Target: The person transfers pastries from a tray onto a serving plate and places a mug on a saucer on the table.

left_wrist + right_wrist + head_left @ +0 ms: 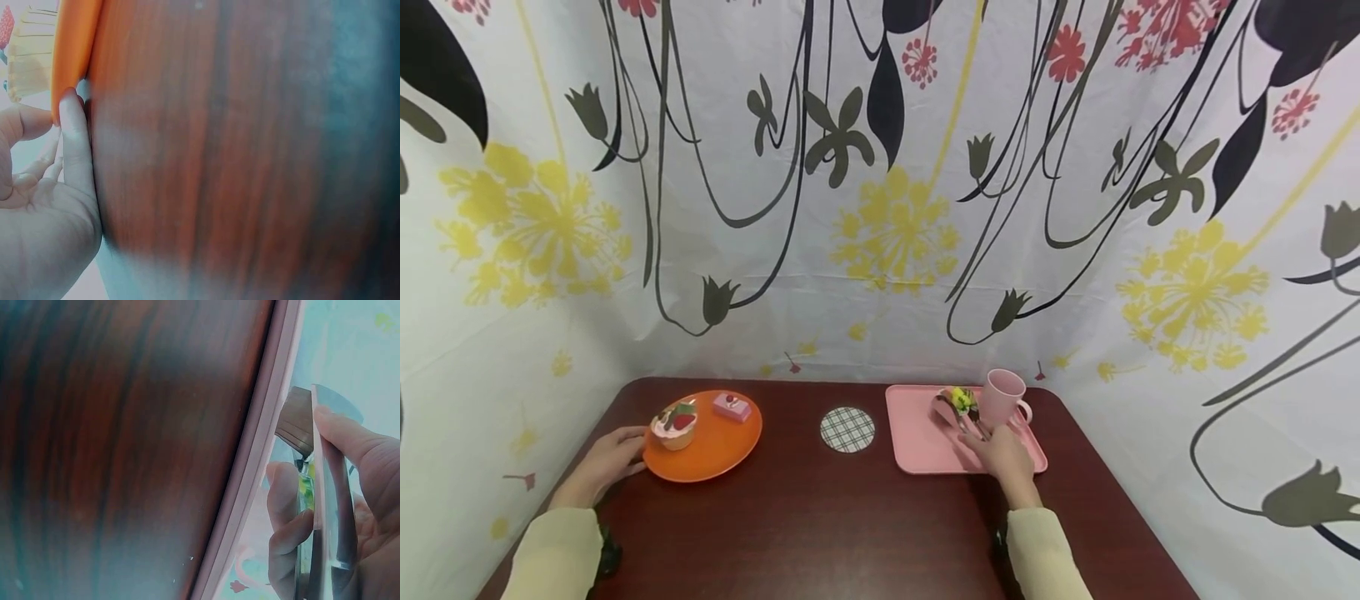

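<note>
My left hand (612,458) pinches the left rim of an orange plate (718,450), thumb above and a finger beneath in the left wrist view. A toy cupcake (674,427) with pink and red topping and a pink cake slice (732,407) sit on the plate. Over the pink tray (917,450), my right hand (1006,458) grips metal cutlery: a spoon (952,408) and what looks like a fork (297,422). Thumb and fingers press it from opposite sides in the right wrist view. A pink mug (1000,398) stands on the tray beyond that hand.
A yellow flower-like item (962,400) lies on the tray by the mug. Between plate and tray is a round checked coaster (847,430). The dark wooden table (805,533) meets a floral curtain (760,250) at the back and sides.
</note>
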`<state>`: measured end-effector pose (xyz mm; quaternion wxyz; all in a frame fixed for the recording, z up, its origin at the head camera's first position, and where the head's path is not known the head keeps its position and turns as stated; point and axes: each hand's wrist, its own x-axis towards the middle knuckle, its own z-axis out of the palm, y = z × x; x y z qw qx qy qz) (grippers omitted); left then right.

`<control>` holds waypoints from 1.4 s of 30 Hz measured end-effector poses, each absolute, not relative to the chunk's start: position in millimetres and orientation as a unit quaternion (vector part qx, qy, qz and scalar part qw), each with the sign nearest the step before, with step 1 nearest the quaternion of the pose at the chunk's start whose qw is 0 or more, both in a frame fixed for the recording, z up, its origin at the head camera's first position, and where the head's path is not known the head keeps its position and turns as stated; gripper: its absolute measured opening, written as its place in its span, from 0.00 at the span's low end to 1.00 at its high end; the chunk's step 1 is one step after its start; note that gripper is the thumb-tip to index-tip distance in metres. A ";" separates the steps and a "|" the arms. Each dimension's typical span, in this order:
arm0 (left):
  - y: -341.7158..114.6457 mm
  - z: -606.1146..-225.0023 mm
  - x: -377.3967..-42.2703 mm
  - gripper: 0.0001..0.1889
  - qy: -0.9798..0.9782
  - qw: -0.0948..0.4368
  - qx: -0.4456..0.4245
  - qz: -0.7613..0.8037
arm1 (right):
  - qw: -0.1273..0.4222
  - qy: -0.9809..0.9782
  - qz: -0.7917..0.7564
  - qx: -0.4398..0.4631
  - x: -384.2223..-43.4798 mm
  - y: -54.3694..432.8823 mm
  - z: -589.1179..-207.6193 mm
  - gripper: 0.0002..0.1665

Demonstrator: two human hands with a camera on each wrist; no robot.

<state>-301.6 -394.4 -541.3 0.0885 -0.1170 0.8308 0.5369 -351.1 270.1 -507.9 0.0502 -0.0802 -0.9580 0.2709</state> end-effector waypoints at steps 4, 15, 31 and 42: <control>-393.6 -541.4 -300.5 0.40 0.832 0.086 -0.113 0.536 | 0.041 -0.959 0.270 -0.079 -349.7 269.4 -507.3 0.41; -393.2 -543.5 -302.7 0.40 0.822 0.082 -0.120 0.551 | 0.043 -0.958 0.275 -0.071 -346.8 267.3 -506.7 0.41; -394.2 -542.8 -303.2 0.42 0.829 0.090 -0.117 0.539 | 0.047 -0.950 0.304 -0.052 -345.3 253.1 -489.4 0.43; -394.0 -543.3 -303.9 0.41 0.824 0.085 -0.113 0.549 | 0.043 -0.939 0.340 -0.028 -344.6 239.5 -479.4 0.40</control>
